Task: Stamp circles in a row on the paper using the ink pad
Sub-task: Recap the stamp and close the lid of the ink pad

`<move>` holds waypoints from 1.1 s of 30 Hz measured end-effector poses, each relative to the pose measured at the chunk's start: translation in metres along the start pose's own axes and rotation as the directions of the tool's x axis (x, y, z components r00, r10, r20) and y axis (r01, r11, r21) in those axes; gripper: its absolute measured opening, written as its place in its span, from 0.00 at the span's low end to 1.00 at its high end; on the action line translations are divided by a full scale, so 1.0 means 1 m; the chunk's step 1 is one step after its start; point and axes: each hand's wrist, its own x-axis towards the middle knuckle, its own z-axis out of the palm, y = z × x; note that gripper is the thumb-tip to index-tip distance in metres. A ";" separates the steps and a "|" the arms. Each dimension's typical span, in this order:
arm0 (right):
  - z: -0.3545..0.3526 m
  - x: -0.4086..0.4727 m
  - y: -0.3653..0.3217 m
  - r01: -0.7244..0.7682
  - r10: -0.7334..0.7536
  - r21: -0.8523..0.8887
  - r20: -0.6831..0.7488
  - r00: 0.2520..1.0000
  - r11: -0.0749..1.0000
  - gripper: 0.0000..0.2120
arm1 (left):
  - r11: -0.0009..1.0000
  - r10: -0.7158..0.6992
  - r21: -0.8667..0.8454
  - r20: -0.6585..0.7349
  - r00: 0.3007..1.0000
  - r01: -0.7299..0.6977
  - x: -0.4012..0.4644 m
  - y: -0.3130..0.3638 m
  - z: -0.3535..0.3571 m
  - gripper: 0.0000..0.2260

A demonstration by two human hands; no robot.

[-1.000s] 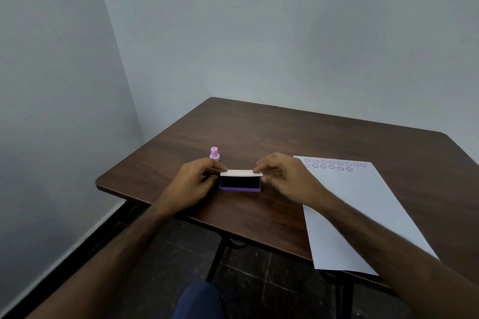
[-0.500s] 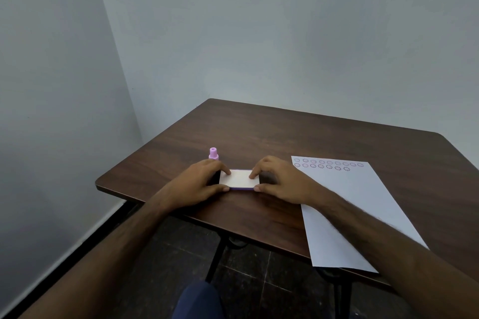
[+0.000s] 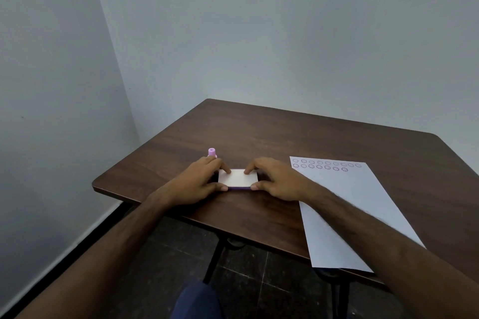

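While the fingers (image 3: 225, 169) of both hands are pinching the ends of the closed ink pad (image 3: 238, 178) near the tabletop's (image 3: 259, 132) front-left edge, pressing evenly is seating its lid squarely, stamp (image 3: 212, 152) behind, paper (image 3: 363, 204) right.

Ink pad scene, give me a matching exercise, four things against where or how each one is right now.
Things:
1. ink pad
2. stamp
3. paper
4. stamped circles

States:
A. upright behind the left hand
B. two rows along the paper's far edge
C. lid shut, between both hands
D. flat, near corner overhanging the table

Pairs: 1-C, 2-A, 3-D, 4-B. The right hand touches the lid too.
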 end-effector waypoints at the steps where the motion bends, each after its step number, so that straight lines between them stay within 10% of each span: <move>1: 0.001 0.000 0.000 -0.005 0.005 0.001 -0.001 1.000 1.000 0.16 | 1.000 -0.008 0.003 0.004 1.000 0.008 0.000 0.000 0.000 0.16; 12: -0.028 -0.050 0.027 -0.158 0.158 0.000 -0.055 0.986 0.987 0.22 | 0.972 0.051 0.233 -0.087 0.995 -0.030 0.019 0.045 0.009 0.20; 19: -0.049 -0.130 0.067 -0.466 0.450 -0.156 -0.132 0.883 0.871 0.23 | 0.959 0.208 0.166 0.146 0.967 -0.231 0.059 0.125 0.060 0.27; 33: -0.029 -0.130 0.087 -0.547 0.507 -0.259 -0.208 0.836 0.796 0.29 | 0.953 0.132 0.205 0.381 0.915 -0.223 0.121 0.130 0.081 0.31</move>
